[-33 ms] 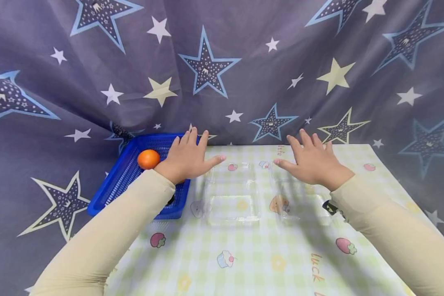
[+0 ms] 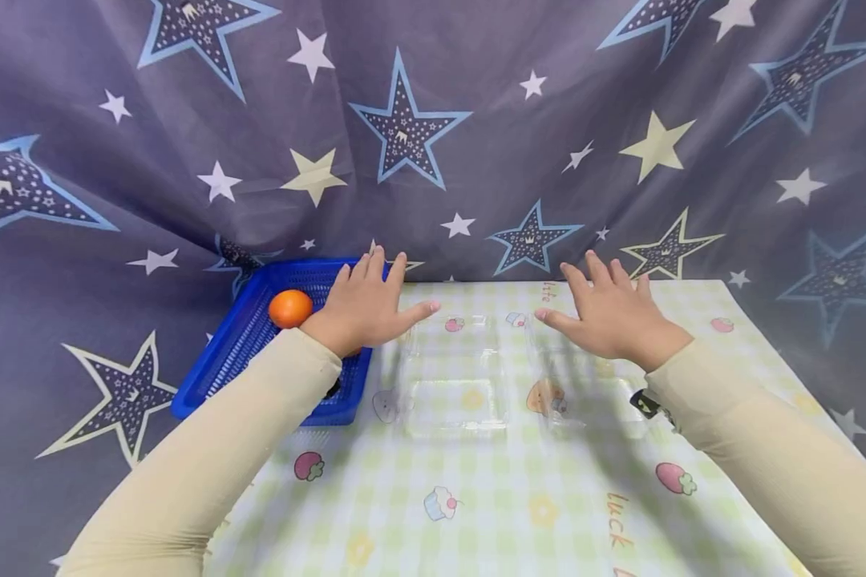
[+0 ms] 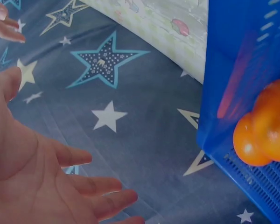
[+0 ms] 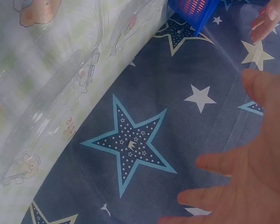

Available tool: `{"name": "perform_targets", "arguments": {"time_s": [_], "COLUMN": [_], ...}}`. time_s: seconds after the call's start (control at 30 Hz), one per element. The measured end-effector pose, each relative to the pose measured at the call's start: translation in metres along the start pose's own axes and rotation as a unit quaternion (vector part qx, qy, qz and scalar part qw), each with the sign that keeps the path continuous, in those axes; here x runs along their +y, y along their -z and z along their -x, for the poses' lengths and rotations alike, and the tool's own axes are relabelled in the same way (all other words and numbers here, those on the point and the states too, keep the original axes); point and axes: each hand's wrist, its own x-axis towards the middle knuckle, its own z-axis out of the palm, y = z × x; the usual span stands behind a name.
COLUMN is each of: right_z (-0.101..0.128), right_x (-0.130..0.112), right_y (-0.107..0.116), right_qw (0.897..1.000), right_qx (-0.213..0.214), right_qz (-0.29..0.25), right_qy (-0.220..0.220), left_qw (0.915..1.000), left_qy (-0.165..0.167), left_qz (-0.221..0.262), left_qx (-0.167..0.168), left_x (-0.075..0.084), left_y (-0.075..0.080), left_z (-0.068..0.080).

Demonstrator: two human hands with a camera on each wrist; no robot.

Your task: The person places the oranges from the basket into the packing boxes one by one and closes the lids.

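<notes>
My left hand [image 2: 364,308] hovers palm down with its fingers spread, overlapping the right side of a blue plastic basket [image 2: 342,410]. An orange fruit [image 2: 291,308] shows in the basket beside that wrist. The left wrist view has more orange fruit [image 3: 273,126] in the basket, partly cut off by the frame edge. My right hand [image 2: 609,312] is likewise spread and holds nothing, over the back of a clear plastic container [image 2: 595,433]. Between the hands lies another clear container [image 2: 455,433], see-through against the cloth. The sleeve of my left arm covers part of the basket.
A pale green checked cloth [image 2: 491,513] with printed cupcakes and strawberries covers the table. Behind and beside it hangs a dark curtain [image 2: 462,88] with stars, right against the table's back edge.
</notes>
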Motion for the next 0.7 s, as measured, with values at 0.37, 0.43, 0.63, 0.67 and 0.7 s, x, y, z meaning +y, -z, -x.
{"name": "perform_targets", "arguments": {"time_s": [0.37, 0.43, 0.63, 0.67, 0.7], "right_z": [0.007, 0.009, 0.010, 0.010, 0.010], "right_x": [0.002, 0.004, 0.012, 0.013, 0.014], "right_y": [0.000, 0.000, -0.004, -0.005, -0.005], "right_qw": [1.000, 1.000, 0.999, 0.999, 0.999], "right_qx": [-0.006, -0.003, 0.006, 0.005, 0.004], "right_qz": [-0.015, -0.020, -0.040, -0.042, -0.045], "right_qy": [0.000, -0.003, -0.006, -0.007, -0.007], "left_qw": [0.9997, 0.9993, 0.9974, 0.9971, 0.9968], "left_qy": [0.020, 0.029, 0.059, 0.063, 0.066], "left_qz": [0.001, 0.005, 0.028, 0.032, 0.036], "left_qx": [-0.014, -0.021, -0.030, -0.028, -0.026], "left_x": [-0.030, -0.037, -0.056, -0.059, -0.062], "left_y": [0.003, 0.002, -0.004, -0.004, -0.004], "left_z": [0.006, 0.006, 0.007, 0.008, 0.008]}}
